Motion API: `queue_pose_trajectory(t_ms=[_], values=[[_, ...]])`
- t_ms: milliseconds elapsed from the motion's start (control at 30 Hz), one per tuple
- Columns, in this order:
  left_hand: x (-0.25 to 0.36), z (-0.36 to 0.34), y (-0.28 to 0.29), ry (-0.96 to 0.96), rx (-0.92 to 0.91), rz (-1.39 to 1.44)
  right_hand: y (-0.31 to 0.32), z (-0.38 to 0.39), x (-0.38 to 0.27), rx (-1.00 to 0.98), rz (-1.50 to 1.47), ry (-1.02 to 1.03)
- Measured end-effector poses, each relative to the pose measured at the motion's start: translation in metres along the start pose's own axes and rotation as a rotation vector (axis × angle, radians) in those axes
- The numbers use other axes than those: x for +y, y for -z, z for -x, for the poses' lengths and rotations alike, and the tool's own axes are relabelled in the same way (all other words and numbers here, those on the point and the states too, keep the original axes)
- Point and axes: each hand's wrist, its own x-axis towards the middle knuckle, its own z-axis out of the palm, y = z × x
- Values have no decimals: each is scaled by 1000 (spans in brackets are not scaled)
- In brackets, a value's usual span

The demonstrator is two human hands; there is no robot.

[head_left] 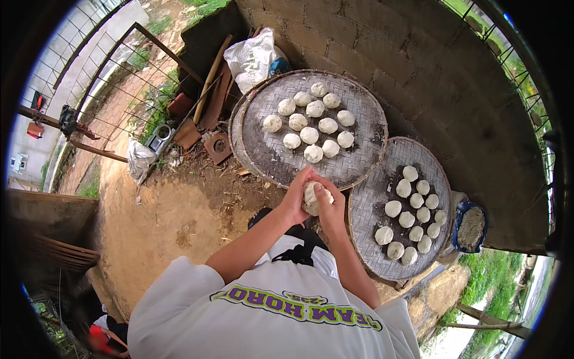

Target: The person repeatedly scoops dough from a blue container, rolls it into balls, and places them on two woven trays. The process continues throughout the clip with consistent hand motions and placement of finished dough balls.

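Between my two hands, in front of my chest, is a whitish dough-like ball (310,201). My left hand (294,196) wraps its left side, and my right hand (333,210) curls over its right side with the thumb across the front. Just beyond my hands lies a large round woven bamboo tray (251,143), bearing several similar balls (309,135) in loose rows. To the right, a second woven tray (366,206) carries several more balls (406,219). The undersides of my fingers are hidden.
Right of the second tray stands a blue-rimmed container (470,230) of pale crumbly material. A block wall (418,78) rises behind the trays. A white sack (251,60), a bamboo pole (212,78) and boards lean at the far left. Bare earth floor (155,227) lies left of me.
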Motion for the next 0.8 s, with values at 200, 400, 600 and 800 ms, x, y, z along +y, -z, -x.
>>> queue_pose_trajectory(t_ms=[200, 400, 600, 800], values=[[16, -20, -19, 56, 21, -11, -12, -14, -2, 364, -361, 40], [65, -27, -14, 358, -310, -219, -34, -22, -11, 450, 239, 283], [97, -47, -14, 426, -367, -265, -59, -47, -11, 523, 279, 338], [114, -50, -14, 441, -356, -272, -70, -58, -11, 565, 302, 330]])
